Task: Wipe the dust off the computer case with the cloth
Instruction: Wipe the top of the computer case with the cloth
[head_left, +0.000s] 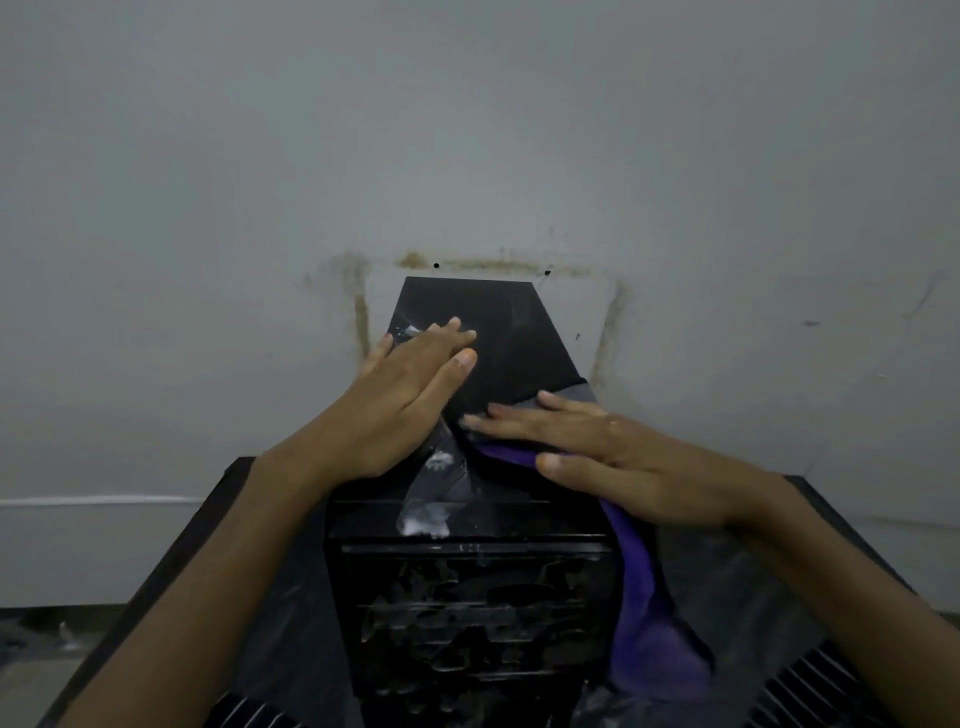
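Standing upright at centre frame, on a dark flat surface (270, 582) at the bottom: tall black glossy computer case (498, 343), top panel running away toward the pale grey wall (467, 130). Inside its near face, behind a clear or open front at lower centre: dim stacked horizontal slats and irregular dark shapes, too murky to name. Smeared with whitish dust patches on the top panel's upper left, at its middle, and on the near top edge; elsewhere smooth, shiny, sharp-cornered.

Lying flat on the left half of the top panel: left hand (400, 395), fingers straight and close together, holding nothing, fingertips reaching the upper-left dust smear. Pressing down at the right edge of the panel, centre right of frame: right hand (597, 447), fingers stretched out and slightly spread, on a soft purple cloth (644, 597). Draped from under that hand down the case's right side toward the lower right, loose and folded, fuzzy in texture; a grey corner poking out past the fingertips.

Marked on the wall behind the case: brownish stained outline, roughly rectangular, with two small black dots along its top. Ribbed dark strips at both bottom corners, unclear in kind.
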